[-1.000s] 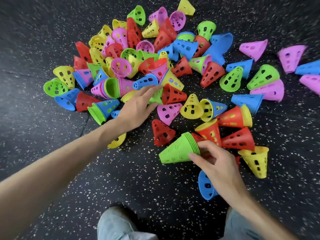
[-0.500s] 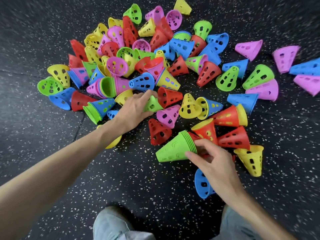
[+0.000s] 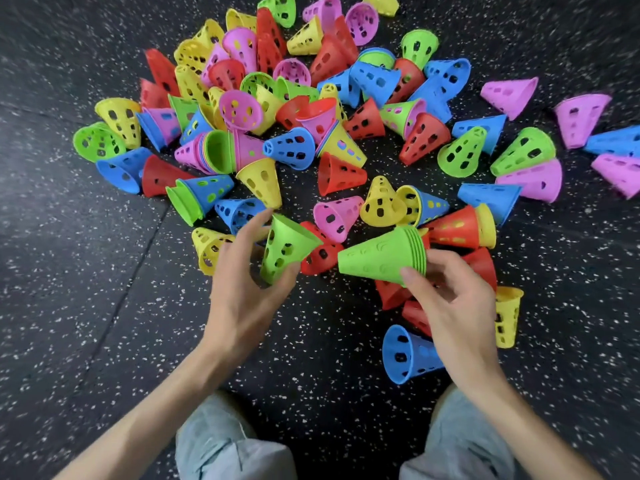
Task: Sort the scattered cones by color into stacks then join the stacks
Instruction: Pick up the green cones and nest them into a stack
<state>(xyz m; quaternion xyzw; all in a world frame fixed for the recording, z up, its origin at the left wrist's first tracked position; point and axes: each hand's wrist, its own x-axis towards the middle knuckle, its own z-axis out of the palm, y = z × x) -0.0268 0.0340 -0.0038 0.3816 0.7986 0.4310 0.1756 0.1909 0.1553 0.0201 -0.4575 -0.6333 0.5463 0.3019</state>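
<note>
Green perforated cone [image 3: 284,249], gripped by the left hand [image 3: 242,292], should be slid squarely onto the green stack [image 3: 384,256] held in the right hand [image 3: 453,306].

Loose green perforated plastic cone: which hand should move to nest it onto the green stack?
Left. The left hand grips the loose green perforated plastic cone, wide mouth facing the green stack that the right hand holds.

Bare forearms, no sleeves; light blue jeans [image 3: 235,445] at both knees.

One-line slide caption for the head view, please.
Left hand brings a single green cone toward the green stack held in the right hand.
</note>
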